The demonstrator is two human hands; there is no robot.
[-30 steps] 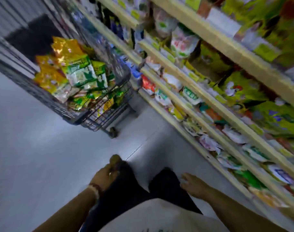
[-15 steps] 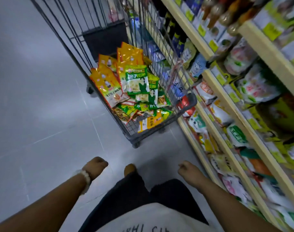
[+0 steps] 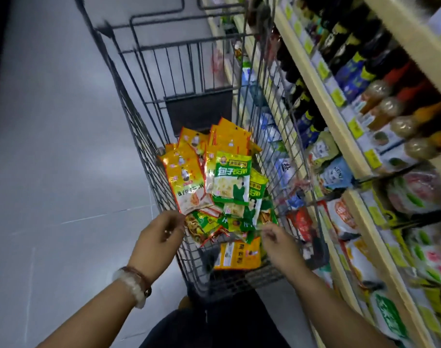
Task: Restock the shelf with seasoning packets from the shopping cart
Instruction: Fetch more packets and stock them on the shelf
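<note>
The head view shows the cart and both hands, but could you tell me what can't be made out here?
- Left hand: fingertips at packet pile; grip unclear.
- Right hand: same, blurred.
- Lower packets: buried.
- Shelf labels: blurred.
- Cart wheels: hidden underneath.

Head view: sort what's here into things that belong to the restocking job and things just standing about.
Belongs to the job:
grey wire shopping cart
orange and green foil seasoning packets piled in it
pale wooden shelf on the right
left hand and right hand, both at the pile

Just standing about:
dark glass sauce bottles on the upper shelf
grey tiled floor
</note>
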